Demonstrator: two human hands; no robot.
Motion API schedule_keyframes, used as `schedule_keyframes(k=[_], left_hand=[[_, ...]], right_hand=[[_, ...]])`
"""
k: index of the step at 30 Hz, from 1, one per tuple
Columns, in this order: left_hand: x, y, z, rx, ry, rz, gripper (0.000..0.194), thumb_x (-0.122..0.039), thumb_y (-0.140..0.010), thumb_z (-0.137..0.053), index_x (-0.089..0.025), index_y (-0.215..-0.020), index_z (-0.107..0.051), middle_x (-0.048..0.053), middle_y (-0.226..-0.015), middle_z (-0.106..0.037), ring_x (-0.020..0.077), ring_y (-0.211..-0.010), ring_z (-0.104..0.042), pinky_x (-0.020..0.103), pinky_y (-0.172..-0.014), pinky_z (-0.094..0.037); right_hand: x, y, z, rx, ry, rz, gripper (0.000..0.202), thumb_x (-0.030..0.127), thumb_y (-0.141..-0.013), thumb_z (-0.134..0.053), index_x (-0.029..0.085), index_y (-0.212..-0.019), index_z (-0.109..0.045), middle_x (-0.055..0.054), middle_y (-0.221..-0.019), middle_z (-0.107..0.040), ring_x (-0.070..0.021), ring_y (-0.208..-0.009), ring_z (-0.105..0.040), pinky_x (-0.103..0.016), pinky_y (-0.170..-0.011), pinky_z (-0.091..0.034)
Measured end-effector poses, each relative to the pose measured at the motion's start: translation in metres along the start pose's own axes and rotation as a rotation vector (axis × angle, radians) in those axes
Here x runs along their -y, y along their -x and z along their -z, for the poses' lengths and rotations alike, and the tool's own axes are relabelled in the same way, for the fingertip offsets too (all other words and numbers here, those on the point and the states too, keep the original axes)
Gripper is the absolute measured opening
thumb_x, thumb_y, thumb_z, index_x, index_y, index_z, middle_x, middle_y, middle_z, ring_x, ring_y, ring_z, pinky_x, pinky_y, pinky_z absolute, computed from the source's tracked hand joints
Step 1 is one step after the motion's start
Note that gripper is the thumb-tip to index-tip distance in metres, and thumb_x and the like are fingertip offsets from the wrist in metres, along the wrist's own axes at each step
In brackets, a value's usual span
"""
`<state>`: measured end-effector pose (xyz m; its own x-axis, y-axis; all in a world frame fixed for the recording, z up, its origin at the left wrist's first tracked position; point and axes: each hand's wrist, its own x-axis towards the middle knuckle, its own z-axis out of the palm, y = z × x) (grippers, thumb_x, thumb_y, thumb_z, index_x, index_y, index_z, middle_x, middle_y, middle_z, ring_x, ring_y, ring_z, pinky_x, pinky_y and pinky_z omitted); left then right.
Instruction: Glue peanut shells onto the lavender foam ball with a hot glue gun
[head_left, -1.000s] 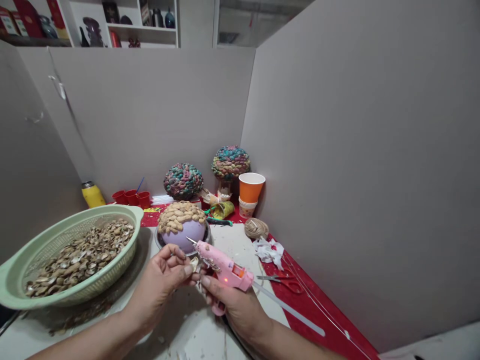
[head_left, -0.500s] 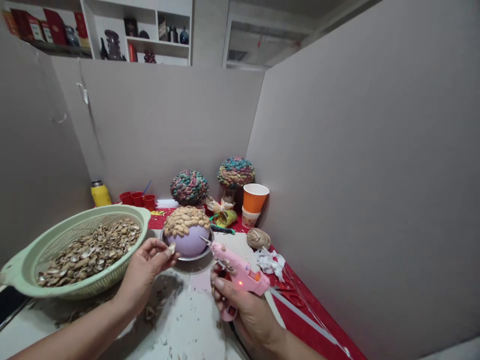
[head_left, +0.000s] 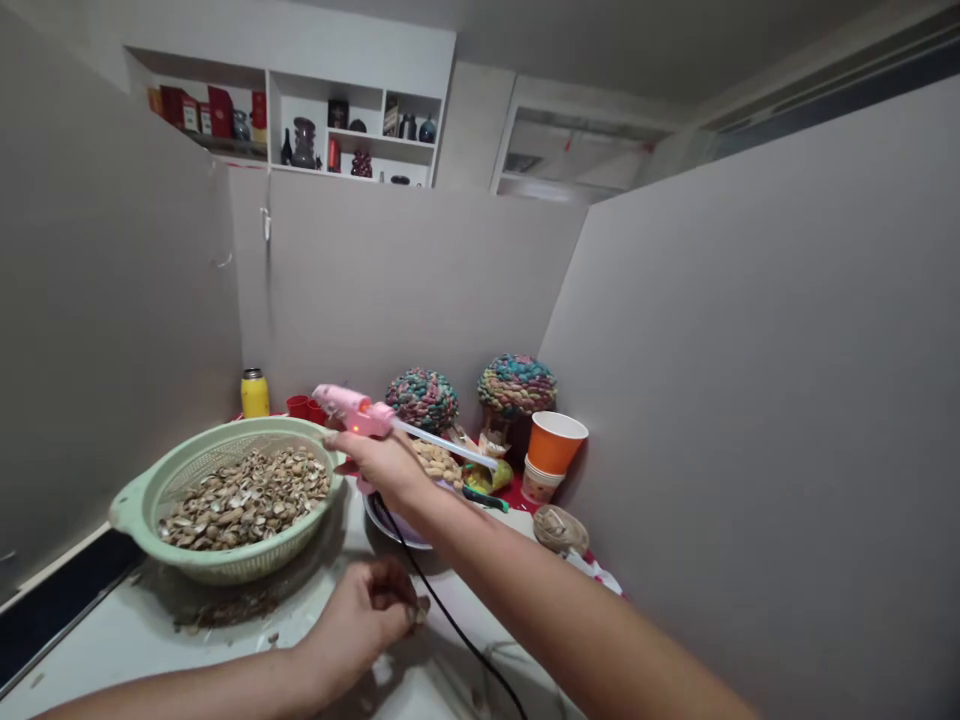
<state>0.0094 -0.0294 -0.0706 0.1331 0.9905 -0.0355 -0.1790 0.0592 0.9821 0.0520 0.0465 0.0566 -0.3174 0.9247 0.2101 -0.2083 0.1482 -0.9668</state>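
Observation:
My right hand [head_left: 386, 465] grips a pink hot glue gun [head_left: 347, 408], raised by the colander's right edge with its nozzle toward the left. A glue stick [head_left: 450, 444] juts from its back and a black cord [head_left: 435, 590] hangs down. Low over the white table, my left hand [head_left: 360, 615] pinches a small shell [head_left: 421, 608]. A green colander [head_left: 124, 510] full of brown shells [head_left: 247, 500] stands at the left. Partly hidden behind my right arm, a lilac ball with a peanut-covered top [head_left: 441, 463] sits in a metal bowl [head_left: 373, 515].
Two multicoloured balls [head_left: 422, 398] stand at the back, one raised on a stem. Beside them are an orange cup [head_left: 555, 445], a twine ball [head_left: 560, 528] and a green-handled tool [head_left: 486, 498]. A yellow bottle [head_left: 255, 395] and red cups [head_left: 298, 406] are behind the colander. Grey partitions [head_left: 750, 400] enclose the table.
My right hand has carried the glue gun left and up, crossing over the bowl. My left hand has come back nearer to me, still pinching the shell. The view has swung left and upward.

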Motion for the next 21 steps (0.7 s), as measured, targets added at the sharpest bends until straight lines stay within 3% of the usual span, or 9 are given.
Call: schedule_keyframes(k=[3,8,16,21], left_hand=[[0.014,-0.005,0.005,0.000,-0.006,0.010,0.011,-0.011,-0.050,-0.061,-0.015,-0.060,-0.060,-0.002,-0.051,-0.058,0.0103,-0.048,-0.048,0.022,-0.048,-0.034],[0.029,-0.013,0.010,-0.006,0.034,0.038,0.012,-0.015,-0.050,-0.058,-0.017,-0.062,-0.057,-0.003,-0.048,-0.057,0.0125,-0.046,-0.050,0.024,-0.047,-0.035],[0.019,-0.005,0.008,-0.019,0.068,0.051,0.015,-0.015,-0.048,-0.052,-0.017,-0.062,-0.058,-0.004,-0.049,-0.055,0.0101,-0.044,-0.046,0.023,-0.045,-0.037],[0.017,-0.003,0.008,0.003,0.051,0.080,0.020,-0.017,-0.047,-0.048,-0.017,-0.063,-0.060,-0.003,-0.052,-0.055,0.0115,-0.045,-0.049,0.023,-0.043,-0.037]], right_hand=[[-0.013,-0.015,-0.009,0.054,0.054,-0.067,0.025,0.031,-0.056,-0.079,0.018,-0.073,-0.066,-0.001,-0.068,-0.068,-0.0157,-0.058,-0.062,-0.022,-0.045,-0.044],[-0.023,-0.018,0.004,0.058,0.126,-0.091,0.022,0.034,-0.062,-0.073,0.018,-0.074,-0.066,-0.001,-0.067,-0.068,-0.0158,-0.064,-0.064,-0.022,-0.051,-0.046],[-0.038,-0.029,-0.018,0.159,0.230,-0.142,0.022,0.030,-0.055,-0.081,0.020,-0.068,-0.066,0.002,-0.068,-0.064,-0.0147,-0.059,-0.059,-0.023,-0.047,-0.045],[-0.042,-0.035,-0.020,0.213,0.293,-0.147,0.017,0.029,-0.057,-0.078,0.021,-0.065,-0.066,0.004,-0.060,-0.061,-0.0129,-0.054,-0.056,-0.021,-0.044,-0.039]])
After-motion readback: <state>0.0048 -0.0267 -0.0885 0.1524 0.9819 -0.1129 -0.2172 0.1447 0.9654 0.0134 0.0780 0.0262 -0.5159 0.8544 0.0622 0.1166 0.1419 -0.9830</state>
